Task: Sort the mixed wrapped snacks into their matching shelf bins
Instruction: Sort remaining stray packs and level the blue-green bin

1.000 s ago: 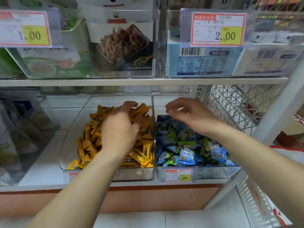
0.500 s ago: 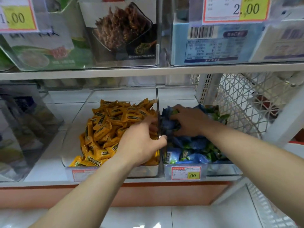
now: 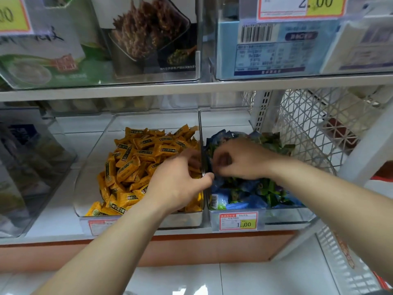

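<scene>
Our right hand [image 3: 242, 160] is down in the blue and green snacks [image 3: 251, 194], fingers curled into the pile. What they hold, if anything, is hidden under the knuckles, so we cannot tell. Our left hand [image 3: 178, 186] lies over the yellow snacks [image 3: 136, 158] just beside the clear wall between the two bins, thumb [image 3: 207, 178] at the wall's edge. Its fingers are blurred and bent toward the right hand, and again we cannot tell whether they grasp a wrapper. The yellow snacks fill the left bin [image 3: 89, 167] and the blue and green ones fill the right bin [image 3: 285, 216]. We see no yellow piece among the blue and green, and nothing off-colour in the yellow heap, so we judge that split close to done. We cannot say whether blue and green count as one kind or still need parting. If they do, most of the work is left. Both bins stand side by side on a white shelf [image 3: 53, 220], with a price tag [image 3: 238, 221] on the right bin's front. An upper shelf [image 3: 191, 88] carries clear bins of boxes [image 3: 265, 50]. A white mesh basket [image 3: 308, 128] sits to the right, and pale tiled floor [image 3: 255, 279] lies below.
</scene>
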Tool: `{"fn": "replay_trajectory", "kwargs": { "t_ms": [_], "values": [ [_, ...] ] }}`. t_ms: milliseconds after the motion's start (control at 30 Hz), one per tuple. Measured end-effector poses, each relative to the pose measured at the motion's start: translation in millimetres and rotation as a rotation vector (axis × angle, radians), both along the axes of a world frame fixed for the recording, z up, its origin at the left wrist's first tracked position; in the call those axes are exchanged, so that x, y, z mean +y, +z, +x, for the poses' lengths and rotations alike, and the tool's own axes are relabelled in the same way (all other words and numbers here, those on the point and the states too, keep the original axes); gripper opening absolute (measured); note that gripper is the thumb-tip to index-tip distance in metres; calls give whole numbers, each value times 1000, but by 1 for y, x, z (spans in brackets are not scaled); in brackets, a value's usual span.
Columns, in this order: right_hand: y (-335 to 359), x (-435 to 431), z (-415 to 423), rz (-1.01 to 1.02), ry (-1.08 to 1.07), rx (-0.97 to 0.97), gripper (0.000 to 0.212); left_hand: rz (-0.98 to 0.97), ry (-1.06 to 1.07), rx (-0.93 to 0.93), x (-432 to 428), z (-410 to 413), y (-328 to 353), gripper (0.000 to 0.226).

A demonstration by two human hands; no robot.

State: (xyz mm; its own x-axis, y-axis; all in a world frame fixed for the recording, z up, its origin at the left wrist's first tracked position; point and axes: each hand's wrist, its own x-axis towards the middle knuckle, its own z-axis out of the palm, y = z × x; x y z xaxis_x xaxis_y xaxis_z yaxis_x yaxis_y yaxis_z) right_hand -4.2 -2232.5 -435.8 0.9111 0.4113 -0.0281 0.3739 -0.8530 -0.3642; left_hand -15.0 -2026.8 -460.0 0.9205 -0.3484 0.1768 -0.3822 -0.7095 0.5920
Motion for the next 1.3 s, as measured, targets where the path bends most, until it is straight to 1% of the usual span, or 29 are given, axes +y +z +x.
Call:
{"fn": "replay_trajectory", "kwargs": {
  "t_ms": [33, 67, 133, 233, 333, 367, 433, 533, 600, 667, 733, 767, 867, 933, 1033, 1067, 1167, 1233, 1300],
  "values": [
    [-7, 7, -2, -58, 52, 121, 7, -2, -2, 5, 0, 0, 0, 59],
    [-15, 9, -1, -155, 101, 174, 10, -3, -4, 8, 0, -1, 0, 59],
    [-25, 7, 3, -330, 147, 156, 27, -1, -7, 7, 0, -1, 0, 59],
    [-32, 0, 13, -473, 112, 129, 43, 6, -6, 7, 0, -1, 0, 59],
    [-37, -3, 20, -595, 75, 153, 66, 10, -7, 8, 1, -1, 0, 59],
    [-37, 0, 22, -591, 54, 185, 72, 11, -5, 6, 1, -1, 0, 60],
    [-33, 7, 30, -545, 25, 309, 78, 17, 1, -5, 1, -1, -1, 63],
    [-27, 16, 41, -493, 24, 491, 80, 22, -1, -11, 0, -1, 0, 67],
    [-27, 21, 42, -461, 20, 566, 82, 23, -6, -6, 1, -1, 0, 66],
    [-33, 22, 38, -387, 31, 611, 80, 19, -14, 5, 2, -1, 0, 63],
    [-40, 22, 32, -313, 30, 634, 81, 13, -20, 6, 2, -1, -1, 60],
    [-43, 21, 29, -277, 26, 640, 79, 10, -23, 1, 2, -2, -1, 58],
    [-49, 16, 23, -158, 16, 613, 58, 1, -26, -11, 1, -2, -1, 56],
    [-47, 11, 19, -105, 19, 624, 56, 2, -23, -10, 1, -1, -1, 56],
    [-42, 8, 15, -81, 9, 675, 70, 4, -20, 1, 2, -2, 0, 58],
    [-40, 8, 14, -71, -1, 690, 69, 0, -21, 2, 2, -2, 0, 58],
    [-35, 8, 12, -62, -16, 710, 52, -7, -22, 12, 1, -2, 1, 60],
    [-32, 6, 10, -93, -5, 684, 49, -7, -23, 22, 2, -2, 1, 60],
    [-28, 3, 8, -72, 17, 628, 46, -2, -26, 32, 2, -1, 2, 61]
  ]
}}
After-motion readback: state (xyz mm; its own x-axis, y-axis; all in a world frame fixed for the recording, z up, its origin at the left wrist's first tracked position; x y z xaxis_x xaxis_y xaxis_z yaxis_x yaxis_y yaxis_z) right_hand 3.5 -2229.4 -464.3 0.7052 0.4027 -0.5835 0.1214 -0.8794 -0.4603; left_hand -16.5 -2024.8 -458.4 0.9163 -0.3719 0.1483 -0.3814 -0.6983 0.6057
